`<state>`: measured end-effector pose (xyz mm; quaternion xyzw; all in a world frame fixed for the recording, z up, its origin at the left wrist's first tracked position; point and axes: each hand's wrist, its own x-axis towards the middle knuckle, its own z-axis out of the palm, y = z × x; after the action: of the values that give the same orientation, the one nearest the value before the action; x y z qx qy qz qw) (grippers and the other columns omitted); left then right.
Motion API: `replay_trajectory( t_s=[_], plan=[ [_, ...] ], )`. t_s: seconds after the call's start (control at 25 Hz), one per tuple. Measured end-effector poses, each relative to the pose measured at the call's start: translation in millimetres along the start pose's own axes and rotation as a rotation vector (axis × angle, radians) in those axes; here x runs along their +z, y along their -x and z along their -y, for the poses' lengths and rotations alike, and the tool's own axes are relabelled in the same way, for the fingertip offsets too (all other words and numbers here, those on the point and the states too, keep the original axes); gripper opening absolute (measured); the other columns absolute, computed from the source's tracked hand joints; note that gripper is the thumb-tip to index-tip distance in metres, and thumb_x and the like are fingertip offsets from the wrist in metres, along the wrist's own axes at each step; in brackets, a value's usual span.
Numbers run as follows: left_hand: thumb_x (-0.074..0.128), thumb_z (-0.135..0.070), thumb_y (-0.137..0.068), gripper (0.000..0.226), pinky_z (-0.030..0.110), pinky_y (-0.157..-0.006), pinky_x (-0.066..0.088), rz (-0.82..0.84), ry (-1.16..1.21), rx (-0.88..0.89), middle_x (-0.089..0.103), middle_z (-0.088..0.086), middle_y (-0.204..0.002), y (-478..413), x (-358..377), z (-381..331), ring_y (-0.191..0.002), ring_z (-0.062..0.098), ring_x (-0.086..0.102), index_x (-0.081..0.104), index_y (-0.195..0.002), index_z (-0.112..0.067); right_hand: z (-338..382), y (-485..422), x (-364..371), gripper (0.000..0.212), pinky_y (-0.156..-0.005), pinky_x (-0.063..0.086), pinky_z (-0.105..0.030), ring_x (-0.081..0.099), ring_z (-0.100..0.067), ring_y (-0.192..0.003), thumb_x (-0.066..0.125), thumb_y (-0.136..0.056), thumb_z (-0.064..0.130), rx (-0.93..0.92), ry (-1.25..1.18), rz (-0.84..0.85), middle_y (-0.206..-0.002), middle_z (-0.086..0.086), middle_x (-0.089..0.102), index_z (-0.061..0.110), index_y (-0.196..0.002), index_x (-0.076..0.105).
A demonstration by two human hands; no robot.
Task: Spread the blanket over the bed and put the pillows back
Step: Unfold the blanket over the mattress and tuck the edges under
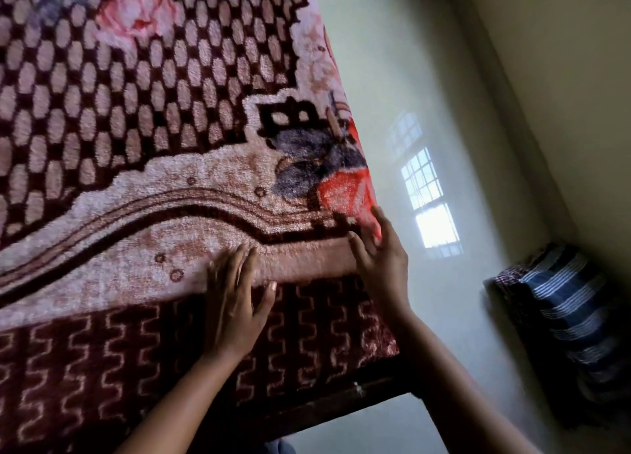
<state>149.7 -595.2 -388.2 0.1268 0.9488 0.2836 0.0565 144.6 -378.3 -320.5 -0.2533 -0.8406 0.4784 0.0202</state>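
Note:
A thick maroon and cream blanket [143, 139] with flower patterns lies spread over the bed and fills the left of the view. My left hand [235, 300] rests flat on the blanket's cream border, fingers straight and spread. My right hand [382, 252] touches the blanket at its right edge near an orange flower, fingers straight. A blue and white striped pillow [566, 320] sits on the floor against the wall at the right, apart from the bed.
A dark wooden bed frame [345, 406] shows under the blanket's lower edge. The shiny pale floor [426, 112] runs along the bed's right side and reflects a window. A cream wall [563, 78] rises beyond it.

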Motion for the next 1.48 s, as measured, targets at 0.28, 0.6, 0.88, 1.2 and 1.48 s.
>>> replay_trajectory(
  t_s=[0.28, 0.6, 0.88, 1.2, 1.48],
  plan=[
    [0.028, -0.042, -0.093, 0.064, 0.052, -0.111, 0.021, -0.017, -0.272, -0.155, 0.027, 0.021, -0.149, -112.1, -16.5, 56.1, -0.138, 0.034, 0.028, 0.026, -0.144, -0.003, 87.9, -118.4, 164.8, 0.058, -0.119, 0.005, -0.038, 0.004, -0.017, -0.146, 0.030, -0.095, 0.047, -0.597, 0.548, 0.462, -0.158, -0.001, 0.010, 0.024, -0.148, 0.021],
    [0.019, -0.052, -0.094, 0.066, 0.056, -0.112, 0.017, -0.053, -0.302, -0.122, 0.027, 0.011, -0.153, -119.0, -11.0, 70.1, -0.143, 0.029, 0.020, 0.031, -0.145, -0.013, 85.6, -225.5, 186.0, 0.068, -0.116, -0.002, -0.038, 0.011, -0.019, -0.145, 0.009, -0.088, 0.056, -0.721, 0.861, 0.328, -0.156, 0.003, 0.019, 0.027, -0.148, 0.021],
    [0.017, -0.054, -0.094, 0.067, 0.056, -0.111, 0.019, -0.063, -0.257, -0.111, 0.027, 0.009, -0.153, -115.9, -10.9, 71.2, -0.142, 0.028, 0.022, 0.033, -0.144, -0.012, 98.1, -270.7, 138.9, 0.063, -0.118, -0.002, -0.044, 0.002, -0.017, -0.146, 0.024, -0.094, 0.056, -0.478, 0.859, 0.145, -0.158, 0.001, 0.008, 0.027, -0.149, 0.016],
    [0.023, -0.049, -0.094, 0.060, 0.053, -0.111, 0.017, -0.186, -0.262, -0.198, 0.021, 0.008, -0.154, -115.4, 0.3, 42.3, -0.142, 0.026, 0.018, 0.023, -0.146, -0.018, 96.8, -265.6, 163.8, 0.060, -0.116, -0.007, -0.046, -0.002, -0.015, -0.146, 0.022, -0.095, 0.057, -0.732, 0.905, 0.392, -0.158, 0.007, 0.004, 0.034, -0.149, 0.009],
    [0.015, -0.065, -0.092, 0.074, 0.048, -0.111, 0.017, -0.206, -0.198, -0.326, 0.029, 0.009, -0.152, -146.7, 57.0, -87.9, -0.142, 0.026, 0.021, 0.025, -0.147, -0.016, 32.5, -313.7, 73.2, 0.074, -0.118, 0.008, -0.048, 0.002, -0.020, -0.146, 0.046, -0.091, 0.049, -0.393, 0.336, 0.341, -0.159, -0.002, 0.003, 0.022, -0.150, 0.008]
  ],
)
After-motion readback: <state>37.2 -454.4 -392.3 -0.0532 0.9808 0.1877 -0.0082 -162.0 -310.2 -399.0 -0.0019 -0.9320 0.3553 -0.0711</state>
